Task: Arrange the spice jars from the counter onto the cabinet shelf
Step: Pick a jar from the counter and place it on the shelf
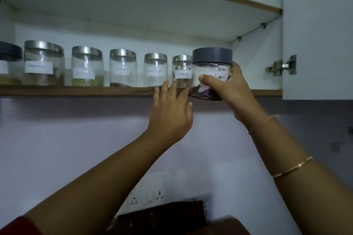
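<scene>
Looks mostly done. Six jars [123, 67] already sit in a row along the shelf [76, 90], running out toward 9 o'clock. The right hand [227, 89] is wrapped around a grey-lidded jar [211, 73] at about 1 o'clock, its base hanging just off the shelf's front edge, beside the last jar, not set down yet. The left hand [171, 112] is open, fingers spread, touching the shelf edge, holding nothing. Counter's out of view, so can't tell if more are waiting.

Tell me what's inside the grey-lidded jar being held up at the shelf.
Dark dried pieces lie at the bottom of the grey-lidded jar, held by the right hand. Above them it looks empty. The label and thumb cover part of the front.
</scene>
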`<action>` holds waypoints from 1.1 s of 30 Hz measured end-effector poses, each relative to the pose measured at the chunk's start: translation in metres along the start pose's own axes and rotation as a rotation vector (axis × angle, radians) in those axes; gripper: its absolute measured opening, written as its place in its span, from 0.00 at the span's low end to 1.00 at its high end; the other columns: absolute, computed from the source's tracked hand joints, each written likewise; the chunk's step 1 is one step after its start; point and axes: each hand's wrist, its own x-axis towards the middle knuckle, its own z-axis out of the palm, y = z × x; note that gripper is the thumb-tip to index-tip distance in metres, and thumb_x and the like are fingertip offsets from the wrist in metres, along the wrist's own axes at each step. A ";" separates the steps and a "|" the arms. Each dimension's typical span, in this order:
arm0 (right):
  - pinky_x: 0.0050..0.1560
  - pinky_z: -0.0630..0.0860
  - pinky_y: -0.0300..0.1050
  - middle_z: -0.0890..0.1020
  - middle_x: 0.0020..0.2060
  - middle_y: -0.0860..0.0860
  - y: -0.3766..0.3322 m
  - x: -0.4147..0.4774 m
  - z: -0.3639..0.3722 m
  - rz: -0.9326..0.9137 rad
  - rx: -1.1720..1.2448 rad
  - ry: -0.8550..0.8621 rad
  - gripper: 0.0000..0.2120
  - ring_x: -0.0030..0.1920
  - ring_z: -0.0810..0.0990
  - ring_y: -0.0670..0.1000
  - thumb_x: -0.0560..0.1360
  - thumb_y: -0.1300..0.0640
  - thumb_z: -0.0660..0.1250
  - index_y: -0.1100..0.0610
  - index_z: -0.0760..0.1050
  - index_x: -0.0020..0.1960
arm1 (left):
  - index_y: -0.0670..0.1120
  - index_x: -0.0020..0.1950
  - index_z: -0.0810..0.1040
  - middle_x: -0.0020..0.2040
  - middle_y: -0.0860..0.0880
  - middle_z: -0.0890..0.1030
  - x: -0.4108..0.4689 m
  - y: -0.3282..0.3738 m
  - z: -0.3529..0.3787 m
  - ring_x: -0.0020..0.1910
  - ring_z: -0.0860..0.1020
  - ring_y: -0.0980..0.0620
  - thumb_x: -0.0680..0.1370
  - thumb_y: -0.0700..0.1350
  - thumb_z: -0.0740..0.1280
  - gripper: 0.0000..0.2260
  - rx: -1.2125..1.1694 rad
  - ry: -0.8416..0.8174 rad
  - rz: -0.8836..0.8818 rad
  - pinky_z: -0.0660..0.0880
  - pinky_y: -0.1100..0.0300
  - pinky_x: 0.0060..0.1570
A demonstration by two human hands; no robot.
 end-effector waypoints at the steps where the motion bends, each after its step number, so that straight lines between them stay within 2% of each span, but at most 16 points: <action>1: 0.32 0.77 0.32 0.78 0.48 0.48 0.003 0.010 -0.001 -0.003 -0.013 0.016 0.31 0.38 0.82 0.43 0.67 0.56 0.75 0.52 0.63 0.65 | 0.47 0.75 0.59 0.77 0.45 0.55 0.010 -0.003 0.006 0.76 0.48 0.44 0.81 0.49 0.53 0.22 0.091 0.003 0.011 0.43 0.46 0.73; 3: 0.33 0.78 0.34 0.79 0.47 0.48 0.010 0.028 -0.003 -0.002 -0.048 0.054 0.32 0.37 0.82 0.43 0.68 0.54 0.74 0.53 0.63 0.66 | 0.47 0.75 0.59 0.76 0.45 0.59 0.025 -0.010 0.017 0.76 0.51 0.43 0.82 0.49 0.51 0.21 0.219 -0.001 0.012 0.45 0.45 0.73; 4: 0.33 0.77 0.35 0.78 0.46 0.47 0.013 0.037 -0.003 -0.002 -0.073 0.076 0.32 0.37 0.81 0.43 0.68 0.53 0.74 0.52 0.63 0.66 | 0.47 0.73 0.62 0.73 0.45 0.65 0.030 -0.014 0.021 0.74 0.57 0.43 0.82 0.48 0.51 0.20 0.252 0.006 0.016 0.47 0.45 0.73; 6: 0.39 0.76 0.37 0.77 0.45 0.43 0.019 0.054 -0.005 0.003 -0.131 0.111 0.32 0.42 0.80 0.43 0.68 0.49 0.73 0.52 0.62 0.66 | 0.45 0.65 0.72 0.59 0.45 0.77 0.032 -0.021 0.028 0.59 0.73 0.44 0.81 0.46 0.54 0.16 0.308 0.104 0.062 0.61 0.48 0.66; 7: 0.40 0.75 0.37 0.77 0.44 0.43 0.022 0.062 -0.006 0.001 -0.162 0.114 0.32 0.43 0.79 0.43 0.67 0.49 0.72 0.52 0.62 0.66 | 0.44 0.60 0.76 0.51 0.45 0.80 0.032 -0.024 0.033 0.49 0.76 0.44 0.80 0.44 0.56 0.14 0.334 0.195 0.090 0.68 0.49 0.58; 8: 0.39 0.73 0.36 0.76 0.43 0.43 0.026 0.069 -0.008 -0.005 -0.189 0.109 0.32 0.43 0.78 0.42 0.67 0.49 0.73 0.52 0.62 0.66 | 0.43 0.56 0.78 0.46 0.45 0.80 0.032 -0.025 0.039 0.43 0.76 0.44 0.79 0.44 0.58 0.12 0.348 0.283 0.106 0.70 0.51 0.51; 10: 0.36 0.71 0.35 0.75 0.43 0.43 0.036 0.081 -0.010 0.007 -0.232 0.081 0.33 0.42 0.76 0.42 0.67 0.51 0.73 0.53 0.61 0.66 | 0.42 0.50 0.79 0.40 0.45 0.78 0.033 -0.024 0.047 0.38 0.73 0.45 0.78 0.43 0.60 0.09 0.341 0.392 0.083 0.70 0.52 0.46; 16: 0.40 0.72 0.39 0.74 0.46 0.47 0.062 0.108 -0.013 0.153 -0.299 0.015 0.31 0.45 0.76 0.46 0.67 0.52 0.74 0.54 0.59 0.61 | 0.42 0.45 0.76 0.38 0.45 0.74 0.038 -0.028 0.062 0.37 0.71 0.45 0.79 0.45 0.57 0.10 0.375 0.531 0.092 0.70 0.50 0.48; 18: 0.49 0.76 0.46 0.75 0.51 0.52 0.068 0.117 -0.012 0.202 -0.338 0.011 0.33 0.51 0.77 0.53 0.66 0.53 0.74 0.56 0.59 0.63 | 0.42 0.45 0.76 0.38 0.45 0.75 0.038 -0.030 0.066 0.38 0.71 0.45 0.79 0.45 0.57 0.10 0.371 0.575 0.107 0.69 0.50 0.49; 20: 0.59 0.75 0.55 0.75 0.57 0.56 0.070 0.125 -0.009 0.254 -0.397 -0.004 0.37 0.58 0.76 0.58 0.64 0.53 0.75 0.59 0.60 0.67 | 0.43 0.46 0.76 0.38 0.45 0.75 0.040 -0.032 0.069 0.38 0.72 0.45 0.79 0.45 0.58 0.10 0.371 0.596 0.115 0.68 0.51 0.51; 21: 0.61 0.75 0.57 0.75 0.59 0.58 0.071 0.128 -0.008 0.274 -0.394 -0.025 0.38 0.59 0.76 0.59 0.64 0.53 0.76 0.60 0.62 0.68 | 0.43 0.46 0.76 0.38 0.46 0.75 0.040 -0.034 0.070 0.39 0.72 0.45 0.79 0.45 0.58 0.09 0.371 0.608 0.122 0.67 0.51 0.51; 25: 0.60 0.76 0.54 0.79 0.57 0.61 0.078 0.139 -0.002 0.281 -0.372 -0.095 0.30 0.57 0.79 0.60 0.66 0.59 0.76 0.62 0.70 0.65 | 0.43 0.45 0.76 0.38 0.46 0.75 0.042 -0.037 0.074 0.38 0.72 0.45 0.78 0.45 0.59 0.09 0.383 0.653 0.150 0.65 0.52 0.51; 27: 0.52 0.78 0.48 0.80 0.55 0.60 0.081 0.144 0.000 0.265 -0.414 -0.112 0.26 0.53 0.80 0.58 0.67 0.59 0.75 0.61 0.73 0.63 | 0.43 0.45 0.76 0.38 0.46 0.75 0.042 -0.038 0.075 0.38 0.72 0.46 0.78 0.45 0.60 0.08 0.393 0.670 0.156 0.65 0.52 0.51; 29: 0.44 0.74 0.42 0.81 0.53 0.60 0.084 0.148 0.002 0.264 -0.462 -0.132 0.24 0.49 0.79 0.56 0.68 0.57 0.75 0.61 0.74 0.62 | 0.43 0.45 0.76 0.38 0.46 0.75 0.043 -0.039 0.076 0.38 0.72 0.46 0.78 0.45 0.60 0.08 0.404 0.682 0.160 0.65 0.52 0.50; 33: 0.50 0.73 0.44 0.80 0.56 0.62 0.089 0.151 0.000 0.289 -0.471 -0.110 0.28 0.55 0.79 0.57 0.69 0.56 0.75 0.63 0.71 0.64 | 0.44 0.45 0.77 0.38 0.47 0.75 0.043 -0.039 0.076 0.38 0.73 0.46 0.78 0.45 0.58 0.10 0.422 0.688 0.162 0.65 0.52 0.51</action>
